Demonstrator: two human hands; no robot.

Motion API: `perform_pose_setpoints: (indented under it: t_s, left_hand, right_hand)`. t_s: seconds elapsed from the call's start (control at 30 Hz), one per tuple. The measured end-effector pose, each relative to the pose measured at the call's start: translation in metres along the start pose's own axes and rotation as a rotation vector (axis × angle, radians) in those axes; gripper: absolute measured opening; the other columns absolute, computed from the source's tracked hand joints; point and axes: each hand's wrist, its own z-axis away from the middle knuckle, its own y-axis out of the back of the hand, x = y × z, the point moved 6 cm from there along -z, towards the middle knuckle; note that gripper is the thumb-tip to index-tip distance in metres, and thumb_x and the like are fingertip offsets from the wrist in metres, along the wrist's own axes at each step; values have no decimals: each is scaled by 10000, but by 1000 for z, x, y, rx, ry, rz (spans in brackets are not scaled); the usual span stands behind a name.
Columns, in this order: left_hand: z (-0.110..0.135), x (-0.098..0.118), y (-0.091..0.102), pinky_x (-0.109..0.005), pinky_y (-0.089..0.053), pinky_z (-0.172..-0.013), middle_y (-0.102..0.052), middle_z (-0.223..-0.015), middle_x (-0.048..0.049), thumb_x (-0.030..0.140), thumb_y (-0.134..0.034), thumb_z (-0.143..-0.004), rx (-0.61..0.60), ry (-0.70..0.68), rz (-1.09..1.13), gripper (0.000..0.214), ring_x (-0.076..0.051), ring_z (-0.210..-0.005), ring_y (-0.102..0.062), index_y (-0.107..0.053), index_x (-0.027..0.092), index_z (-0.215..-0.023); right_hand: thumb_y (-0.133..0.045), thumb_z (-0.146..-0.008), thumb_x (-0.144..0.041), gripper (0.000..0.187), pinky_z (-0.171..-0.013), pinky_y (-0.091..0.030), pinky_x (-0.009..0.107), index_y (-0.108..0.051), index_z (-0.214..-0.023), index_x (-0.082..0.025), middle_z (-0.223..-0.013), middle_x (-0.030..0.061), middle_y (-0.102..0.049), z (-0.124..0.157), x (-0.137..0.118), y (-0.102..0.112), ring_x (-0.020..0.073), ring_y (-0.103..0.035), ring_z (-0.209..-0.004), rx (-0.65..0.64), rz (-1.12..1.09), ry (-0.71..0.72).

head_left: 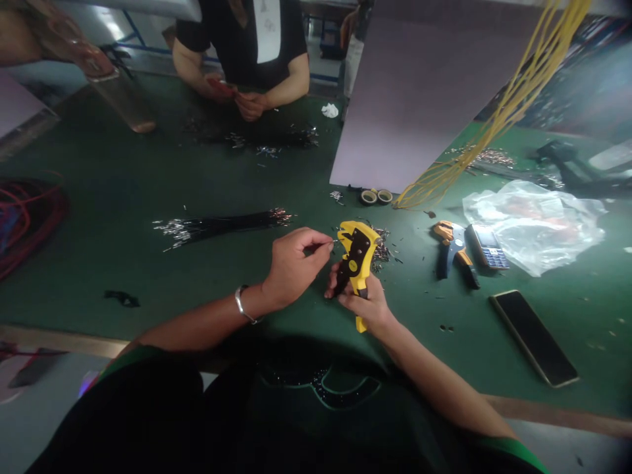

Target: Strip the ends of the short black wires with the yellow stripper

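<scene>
Our left hand (291, 266) is closed in a small pinch; its finger and thumb grip one thin wire (323, 243), and the wire's end reaches the yellow wire stripper (356, 263); our right hand (360, 299) is closed around that stripper; the stripper is hard, shiny plastic, yellow and black, with long handles; one silver bangle (243, 304) sits on our left wrist; just behind the stripper lies one messy heap of short wires (380, 250); left of it lies one long bunch of black wires (222, 227) with shiny silver ends; right of it are one orange and blue wire stripper (454, 250), one keypad phone (488, 247), one flat smartphone (533, 337) and one crinkly clear plastic bag (533, 227); behind it sit two round rolls of tape (375, 196); far behind it, two hands of another person (237, 99) hold something small and red; everything lies on one green table mat (99, 230).
</scene>
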Motion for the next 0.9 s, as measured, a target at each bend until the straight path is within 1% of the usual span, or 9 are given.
perform_pose_setpoints:
  t_s: [0.13, 0.43, 0.6, 0.8, 0.9]
  left_hand:
    - [2, 3, -1, -251, -507, -653, -708, -738, -8, 110, -648, -772, 28, -77, 4, 86, -122, -686, -649, -700, 179, -767]
    - [5, 4, -1, -245, -515, -641, -703, -730, -8, 68, -632, -760, 41, -137, -3, 122, -117, -685, -650, -687, 177, -758]
    - [12, 2, -10, -249, -519, -639, -699, -706, -11, 58, -626, -753, -1, -168, 16, 119, -115, -655, -642, -676, 165, -739]
    - [16, 2, -14, -251, -513, -629, -691, -684, -4, 60, -621, -755, 3, -246, -43, 124, -118, -646, -636, -663, 172, -722]
    - [17, 4, -15, -258, -511, -624, -692, -688, -12, 72, -630, -752, 11, -298, -74, 108, -123, -641, -635, -659, 167, -708]
  right_hand:
    - [-751, -662, -280, 436, -719, -526, 406, -558, -1044, -194, -841, 22, -595, 0, 1, 0, 182, -603, -706, -12, -4, -4]
    - [-758, -652, -292, 447, -700, -525, 398, -570, -1047, -195, -839, 24, -603, 0, 3, 3, 190, -610, -698, -6, -5, -10]
    - [-753, -654, -303, 362, -676, -515, 364, -585, -951, -185, -802, 22, -610, -1, -1, 3, 187, -614, -689, -6, 59, 21]
    - [-721, -670, -279, 348, -688, -521, 359, -582, -978, -193, -801, 16, -615, -1, -3, 5, 181, -606, -691, 17, 98, 50]
    - [-693, -660, -253, 323, -646, -517, 340, -574, -956, -201, -789, 11, -621, 0, -4, 5, 154, -560, -616, 29, 150, 56]
